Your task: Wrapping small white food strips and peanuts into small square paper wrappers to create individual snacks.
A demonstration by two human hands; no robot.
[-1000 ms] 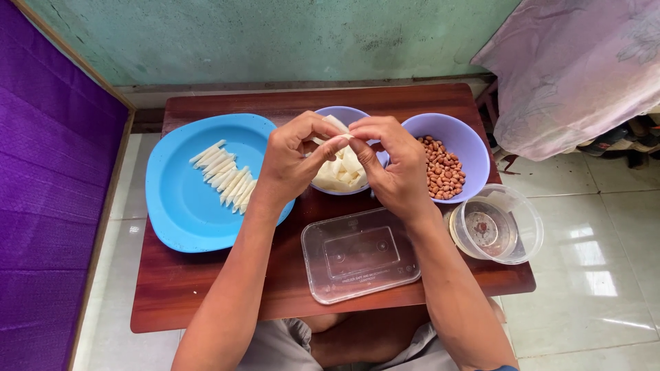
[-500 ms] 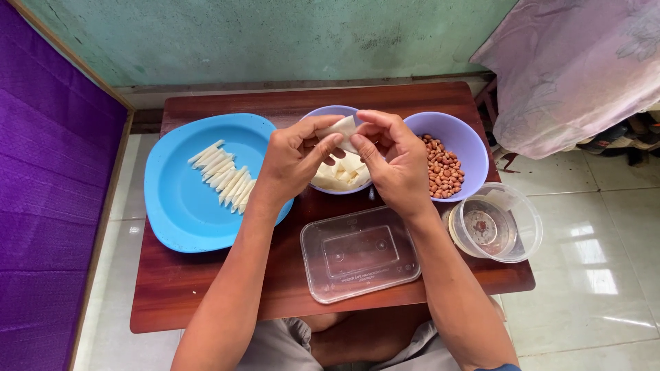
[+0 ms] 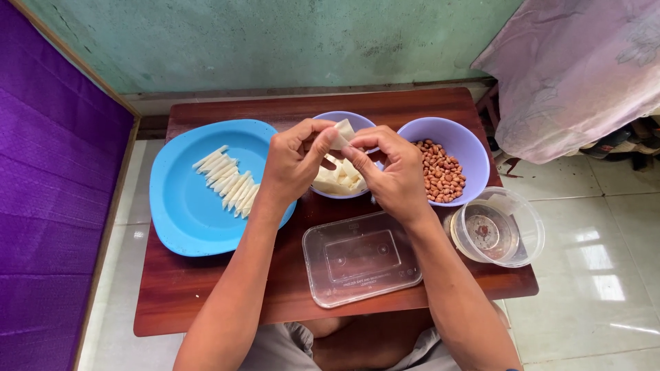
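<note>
- The left hand (image 3: 292,165) and right hand (image 3: 392,172) meet above the middle purple bowl (image 3: 357,122), and the grip of each is clamped on one pale wrapper strip (image 3: 342,130) held between the fingertips.
- The strip stands up over the bowl's far side, its top corner free; it looks partly folded, though the fingers hide the fold itself.
- More pale pieces (image 3: 340,178) lie in that bowl, and finished rolls (image 3: 230,182) sit in a row on the blue plate (image 3: 185,220) to the left.
- A second purple bowl holds peanuts (image 3: 436,172); a clear lid (image 3: 361,257) and a clear round container (image 3: 498,227) rest nearer on the tabletop (image 3: 206,302).
- Risk: the thin strip may tear or unroll if the thumbs pinch unevenly.
- Anything dropped would probably land in the bowl below, but the round container overhangs the tabletop edge and a forearm nudge might tip it off.
</note>
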